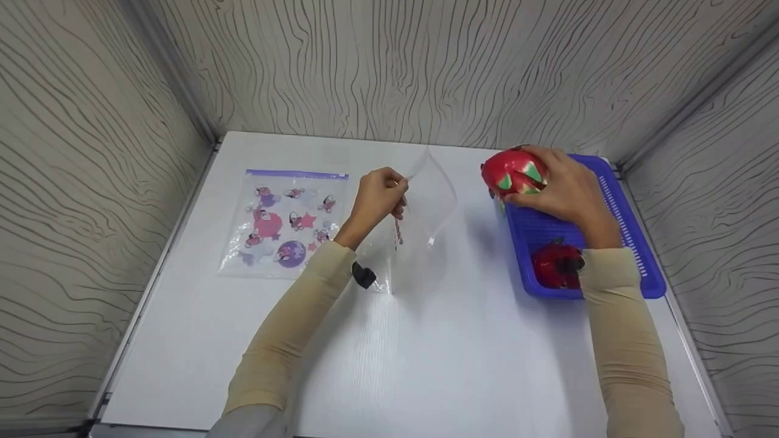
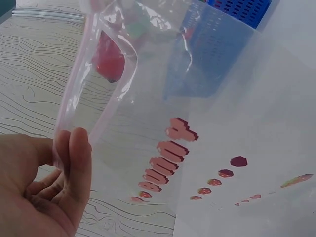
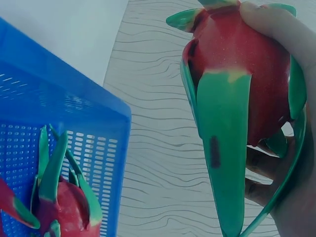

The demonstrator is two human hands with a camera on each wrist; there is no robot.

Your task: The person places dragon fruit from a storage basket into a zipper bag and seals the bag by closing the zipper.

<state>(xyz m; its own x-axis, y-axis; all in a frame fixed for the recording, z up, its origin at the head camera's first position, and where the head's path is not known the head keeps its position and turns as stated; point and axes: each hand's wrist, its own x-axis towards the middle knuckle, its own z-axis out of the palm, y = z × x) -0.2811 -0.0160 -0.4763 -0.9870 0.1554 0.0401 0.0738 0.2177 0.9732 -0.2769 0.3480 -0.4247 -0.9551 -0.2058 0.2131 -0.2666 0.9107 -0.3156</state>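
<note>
The person's left forearm, in a beige sleeve, slants inward across the white table, and the left hand pinches the rim of a clear bag between thumb and fingers, its mouth gaping. The right forearm reaches nearly straight forward, the right hand curled round a red dragon fruit with green-tipped scales, held up at the far left corner of a blue basket.

Pink block letters on the clear bag spell "BUNNY", with small strawberry and heart prints beside them (the head view catches the lettering only as a thin edge-on strip). A patterned bag with a purple closure lies flat left of the hand; its print shows cartoon figures and stars.

In the head view, another dragon fruit shows in the basket, partly covered by the right wrist. The right wrist view shows that one's long green scales, plus a red and green piece cut by the frame edge.
</note>
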